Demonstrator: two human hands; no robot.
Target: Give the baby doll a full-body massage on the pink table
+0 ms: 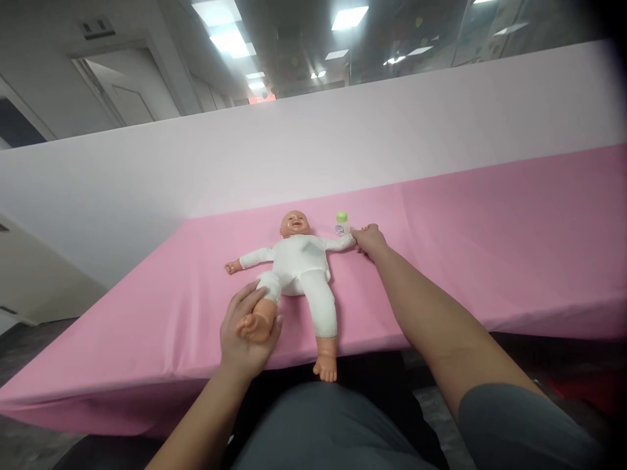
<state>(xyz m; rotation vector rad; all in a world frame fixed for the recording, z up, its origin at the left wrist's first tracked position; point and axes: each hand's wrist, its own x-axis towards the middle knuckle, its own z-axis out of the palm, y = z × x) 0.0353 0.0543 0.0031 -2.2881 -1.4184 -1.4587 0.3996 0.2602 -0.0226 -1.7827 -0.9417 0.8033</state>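
Note:
A baby doll in a white suit lies on its back on a pink table, head away from me, arms spread. My left hand cups the doll's foot and lower leg on the left side, lifting it slightly. My right hand grips the doll's hand on the right side. The doll's other leg stretches toward me, its bare foot over the table's near edge. A small clear bottle with a green cap stands upright just beyond my right hand.
A white partition wall runs behind the table. The pink cover extends far to the right and left. My lap in grey clothing sits below the table's front edge.

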